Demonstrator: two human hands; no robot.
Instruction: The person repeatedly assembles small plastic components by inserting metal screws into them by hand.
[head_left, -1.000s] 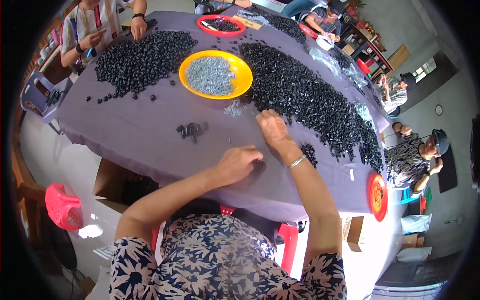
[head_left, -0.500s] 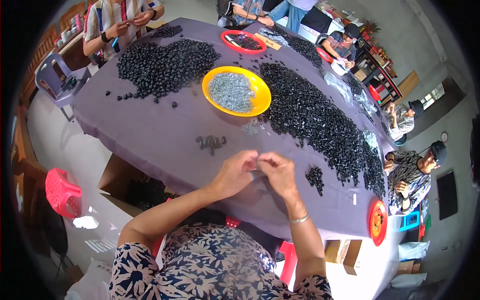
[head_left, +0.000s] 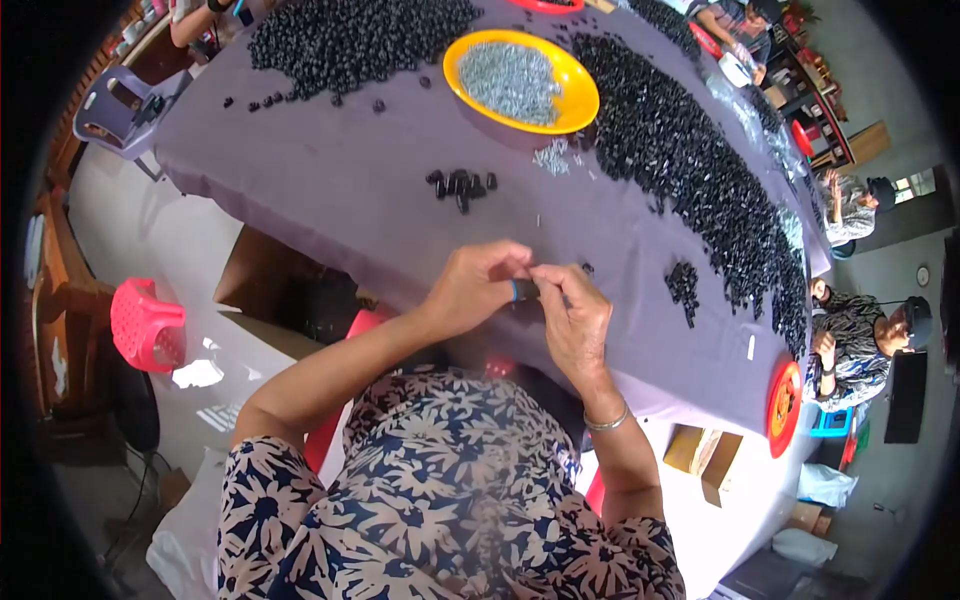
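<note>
Head view: the person's left hand (head_left: pixel 478 290) is curled, thumb and fingers closed on a small dark piece (head_left: pixel 527 290), a blue spot beside the thumb. The right hand (head_left: pixel 577 325) meets it, fingertips pinched together at the piece; whether they grip anything cannot be told. The piece sits between both hands, over the near part of the grey-purple tablecloth (head_left: pixel 360 190). Beyond: a small group of black parts (head_left: pixel 462 187), loose grey pins (head_left: pixel 552 157), and a yellow bowl (head_left: pixel 577 92) containing more pins.

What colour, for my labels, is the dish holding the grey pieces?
The dish is yellow, clearest in the head view.
</note>
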